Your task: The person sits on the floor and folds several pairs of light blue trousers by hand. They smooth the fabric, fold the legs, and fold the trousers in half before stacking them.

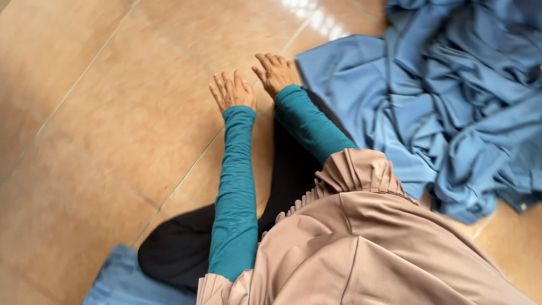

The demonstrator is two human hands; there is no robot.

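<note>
Both hands empty, fingers spread: left hand [232, 90] flat over bare floor [113, 113], right hand [276, 72] just beside the near edge of crumpled blue cloth [440, 96], probably placed there for reaching it

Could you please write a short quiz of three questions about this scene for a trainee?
1. True or false: the left hand holds a piece of cloth.
2. Which thing lies closest to the right hand? A) the blue fabric B) a metal bowl C) a wooden box
3. Fill in: both hands are stretched over the ____ floor.

Key:
1. False; it is open with fingers spread, holding nothing.
2. A; the fabric's edge lies just beside the hand.
3. Tiled.
</note>
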